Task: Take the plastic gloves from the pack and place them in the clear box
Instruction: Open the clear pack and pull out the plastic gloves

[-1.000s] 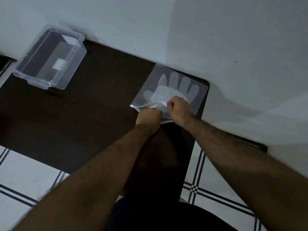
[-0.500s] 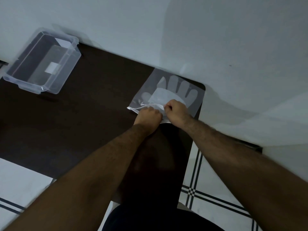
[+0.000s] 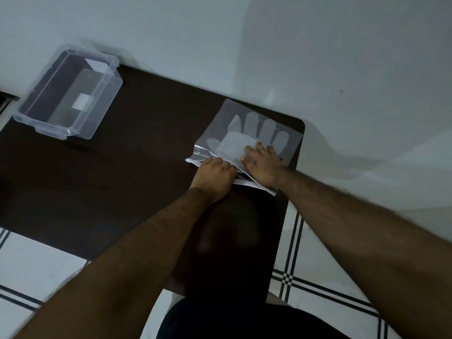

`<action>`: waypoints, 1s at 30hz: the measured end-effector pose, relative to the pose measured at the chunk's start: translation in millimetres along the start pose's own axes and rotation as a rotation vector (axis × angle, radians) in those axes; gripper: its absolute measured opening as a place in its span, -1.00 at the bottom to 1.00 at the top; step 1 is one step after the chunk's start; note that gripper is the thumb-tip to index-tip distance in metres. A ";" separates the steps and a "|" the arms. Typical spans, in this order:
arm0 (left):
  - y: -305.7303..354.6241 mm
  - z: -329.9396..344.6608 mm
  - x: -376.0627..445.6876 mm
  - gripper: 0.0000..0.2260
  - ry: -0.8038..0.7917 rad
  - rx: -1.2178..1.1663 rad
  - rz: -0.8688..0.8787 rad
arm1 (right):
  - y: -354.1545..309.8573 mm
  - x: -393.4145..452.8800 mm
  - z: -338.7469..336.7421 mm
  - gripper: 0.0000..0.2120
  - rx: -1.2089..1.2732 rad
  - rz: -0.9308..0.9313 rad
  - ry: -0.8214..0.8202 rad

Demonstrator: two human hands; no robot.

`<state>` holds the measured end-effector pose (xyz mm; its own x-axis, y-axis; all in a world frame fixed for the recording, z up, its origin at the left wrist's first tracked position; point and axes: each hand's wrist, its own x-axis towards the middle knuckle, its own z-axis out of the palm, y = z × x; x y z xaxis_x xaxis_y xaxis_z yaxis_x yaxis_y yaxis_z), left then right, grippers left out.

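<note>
Now right hand [image 3: 263, 165] lies flat, fingers spread, on the pack [image 3: 252, 140]; half a second ago it was fisted at the mouth. Left hand [image 3: 214, 174] pinches the mouth's lower lip. Mouth gapes; gloves [image 3: 261, 133] remain inside. Clear box [image 3: 67, 91] sits empty, well apart across the desk [image 3: 137, 152].
</note>
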<state>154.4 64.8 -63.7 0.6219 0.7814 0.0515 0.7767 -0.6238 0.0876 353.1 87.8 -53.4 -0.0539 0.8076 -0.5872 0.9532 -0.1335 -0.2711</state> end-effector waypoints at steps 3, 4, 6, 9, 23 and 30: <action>-0.4 2.6 -7.0 -0.93 0.022 -0.014 0.012 | 0.1 3.7 1.7 -0.33 -0.045 -0.027 0.000; -0.3 2.0 -8.1 -0.94 0.023 -0.020 0.005 | 0.3 4.6 2.2 -0.33 -0.056 -0.034 0.000; 0.7 -0.9 -8.4 -0.95 0.018 -0.040 -0.034 | 1.1 5.7 3.1 -0.32 -0.071 -0.039 0.003; 2.3 -6.8 -4.9 -0.92 -0.050 -0.087 -0.147 | 2.6 6.0 3.1 -0.32 -0.098 -0.045 0.012; 8.5 -17.6 -8.6 -0.84 -0.084 -0.194 -0.245 | 15.5 9.9 -10.4 -0.32 -0.252 -0.144 -0.008; 14.2 -24.0 -43.5 -0.89 -0.030 -0.080 -0.036 | 22.2 23.5 -16.0 -0.22 -0.265 -0.155 -0.034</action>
<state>136.0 22.3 -40.8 0.5972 0.8020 0.0167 0.7890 -0.5910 0.1680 377.8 113.0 -61.1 -0.2101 0.7864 -0.5809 0.9771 0.1477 -0.1534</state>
